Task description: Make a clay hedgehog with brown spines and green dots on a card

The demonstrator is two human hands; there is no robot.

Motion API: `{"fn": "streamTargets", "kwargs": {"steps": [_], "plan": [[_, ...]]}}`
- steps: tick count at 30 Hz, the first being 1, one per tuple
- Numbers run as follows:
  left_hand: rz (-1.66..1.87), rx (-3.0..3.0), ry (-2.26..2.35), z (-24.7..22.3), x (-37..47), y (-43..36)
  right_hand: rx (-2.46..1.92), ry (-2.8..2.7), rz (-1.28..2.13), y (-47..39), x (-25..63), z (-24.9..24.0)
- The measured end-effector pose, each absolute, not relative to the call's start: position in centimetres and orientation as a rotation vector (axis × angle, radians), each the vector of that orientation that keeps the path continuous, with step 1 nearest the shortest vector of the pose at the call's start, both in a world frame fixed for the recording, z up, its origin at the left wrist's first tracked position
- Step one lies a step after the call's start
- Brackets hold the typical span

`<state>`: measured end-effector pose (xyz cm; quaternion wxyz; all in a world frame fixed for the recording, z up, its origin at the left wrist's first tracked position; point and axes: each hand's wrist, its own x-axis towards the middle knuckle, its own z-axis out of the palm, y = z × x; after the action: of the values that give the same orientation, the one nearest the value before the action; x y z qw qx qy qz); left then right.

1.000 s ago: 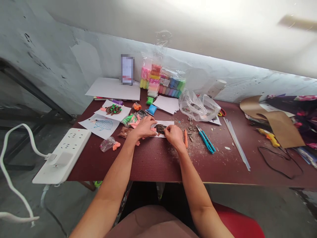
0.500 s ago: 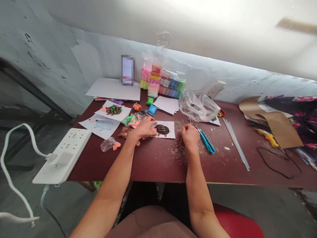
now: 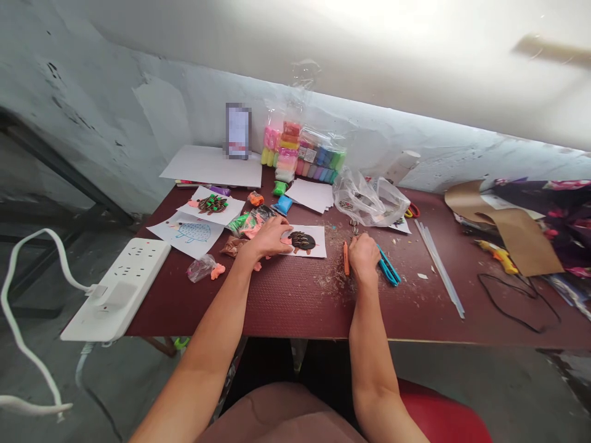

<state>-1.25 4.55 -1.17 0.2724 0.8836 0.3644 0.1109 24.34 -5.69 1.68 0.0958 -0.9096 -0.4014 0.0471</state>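
My left hand [image 3: 273,239] lies with fingers stretched out over the left edge of a small white card [image 3: 320,232]. On the card is a black clay hedgehog [image 3: 302,240] with striped seeds pressed into its back, a pink face by my fingertips and brown feet. To the right, my right hand [image 3: 364,253] is closed at the table, its fingertips hidden. Striped seeds [image 3: 354,225] lie just beyond it. An orange handle-like tool [image 3: 346,258] is at its left side. At its right lies a blue-handled tool [image 3: 388,267], its tip hidden by the hand.
Clay packs [image 3: 305,154] lean on the wall, beside a clear plastic bag [image 3: 369,200]. A seeded hedgehog picture [image 3: 211,204] and a drawing [image 3: 191,232] lie left, near a power strip [image 3: 133,277]. Glue sticks [image 3: 441,271] and a yellow glue gun [image 3: 501,256] lie right.
My right hand has shifted slightly right and toward me, now covering the blue-handled tool's tip. The orange tool shows at its left side. My left hand stays on the card.
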Motion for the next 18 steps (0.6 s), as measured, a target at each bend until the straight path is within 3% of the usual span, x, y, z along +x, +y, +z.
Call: {"fn": "streamTargets", "kwargs": {"steps": [3, 10, 18], "plan": [[0.291, 2.380, 0.984, -1.2, -1.2, 4.6, -2.502, -1.180, 0.145, -5.8, 23.5, 1.9], [0.272, 2.381, 0.997, -1.1, -1.2, 4.5, -1.992, -1.263, 0.570, -5.0, 20.5, 1.3], [0.275, 2.372, 1.001, -0.9, -1.1, 4.4, -2.013, -1.288, 0.699, -2.7, 19.7, 0.5]]}}
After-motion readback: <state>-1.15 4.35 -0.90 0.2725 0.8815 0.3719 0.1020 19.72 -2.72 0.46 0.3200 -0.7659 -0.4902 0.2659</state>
